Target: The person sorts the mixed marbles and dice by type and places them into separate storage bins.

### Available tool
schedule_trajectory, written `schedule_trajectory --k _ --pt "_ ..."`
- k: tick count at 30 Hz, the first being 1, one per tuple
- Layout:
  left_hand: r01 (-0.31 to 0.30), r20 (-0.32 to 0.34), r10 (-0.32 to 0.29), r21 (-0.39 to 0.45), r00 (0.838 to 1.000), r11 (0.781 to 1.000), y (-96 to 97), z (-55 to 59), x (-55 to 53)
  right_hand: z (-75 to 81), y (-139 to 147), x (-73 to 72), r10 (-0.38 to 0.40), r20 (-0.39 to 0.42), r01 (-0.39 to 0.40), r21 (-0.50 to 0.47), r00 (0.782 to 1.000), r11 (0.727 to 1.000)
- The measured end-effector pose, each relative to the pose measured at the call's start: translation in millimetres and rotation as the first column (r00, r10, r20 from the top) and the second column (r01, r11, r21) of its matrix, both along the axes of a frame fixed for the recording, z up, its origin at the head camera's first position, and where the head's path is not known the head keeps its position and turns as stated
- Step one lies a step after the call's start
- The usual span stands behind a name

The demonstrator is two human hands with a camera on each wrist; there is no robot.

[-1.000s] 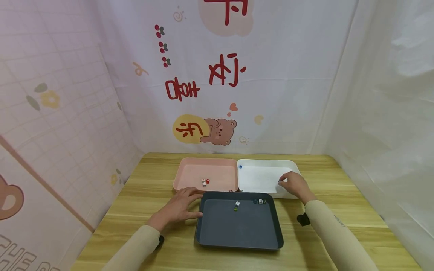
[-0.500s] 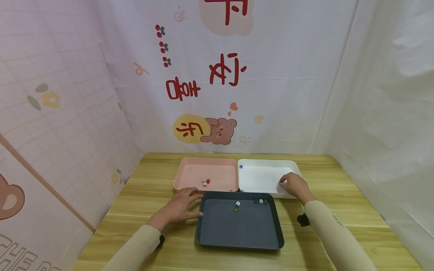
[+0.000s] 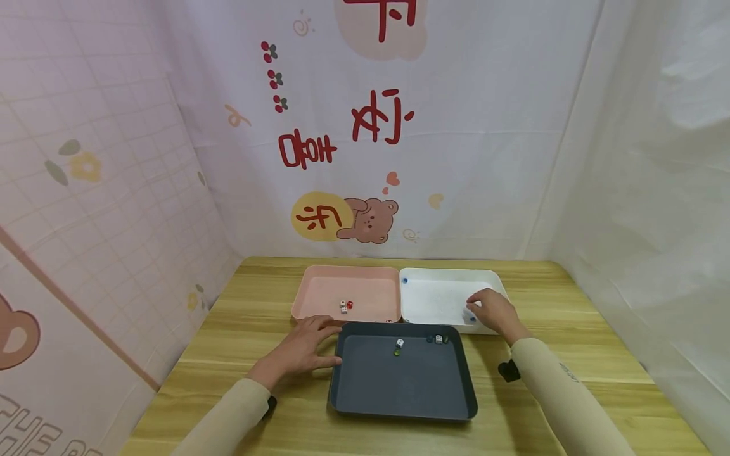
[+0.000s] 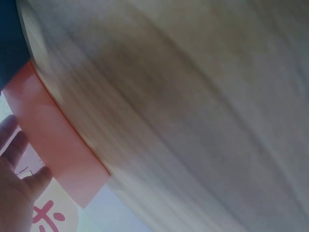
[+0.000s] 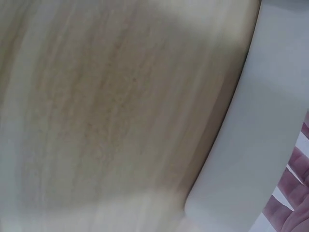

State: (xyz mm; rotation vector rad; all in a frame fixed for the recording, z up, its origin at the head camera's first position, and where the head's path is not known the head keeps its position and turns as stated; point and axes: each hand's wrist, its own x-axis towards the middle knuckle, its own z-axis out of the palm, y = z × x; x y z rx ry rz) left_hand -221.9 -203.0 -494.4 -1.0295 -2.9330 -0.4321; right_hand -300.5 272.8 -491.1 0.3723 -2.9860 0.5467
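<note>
My right hand hovers over the front right part of the white tray, its fingers loosely bent with nothing seen held in them. A small blue bead lies in the tray just below the fingertips. Another blue bead sits in that tray's back left corner. My left hand rests at the left side of the dark grey tray, fingers spread, fingertips at its rim. In the grey tray are a white die, a green bead, another white die and dark beads beside it.
To the left of the white tray stands a pink tray holding several dice, among them a red die. All three trays stand close together on the wooden table. A printed cloth hangs behind.
A blue bead now shows in the white tray below my right fingers, where none was visible before. The right hand has shifted very slightly left. My left hand stays put.
</note>
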Motion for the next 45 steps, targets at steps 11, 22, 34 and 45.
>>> schedule_trajectory --k 11,22,34,45 --pt "0.001 -0.002 -0.001 0.002 1.000 1.000 -0.4 1.0 -0.6 11.8 -16.9 3.3 0.042 -0.058 -0.043 -0.027 0.997 0.999" --pt "0.010 -0.017 -0.010 0.009 1.000 1.000 -0.1 -0.9 -1.9 20.4 -34.2 7.0 0.080 -0.109 -0.090 -0.085 0.991 0.992" --pt "0.006 -0.016 -0.006 0.004 1.000 1.000 -0.7 -1.6 -2.0 38.0 -74.2 14.9 0.120 -0.097 -0.131 -0.109 0.988 0.985" --pt "-0.001 -0.013 0.001 0.004 1.000 1.000 -0.8 -1.3 -1.5 43.5 -124.9 32.0 0.277 -0.105 -0.284 -0.060 0.955 0.957"
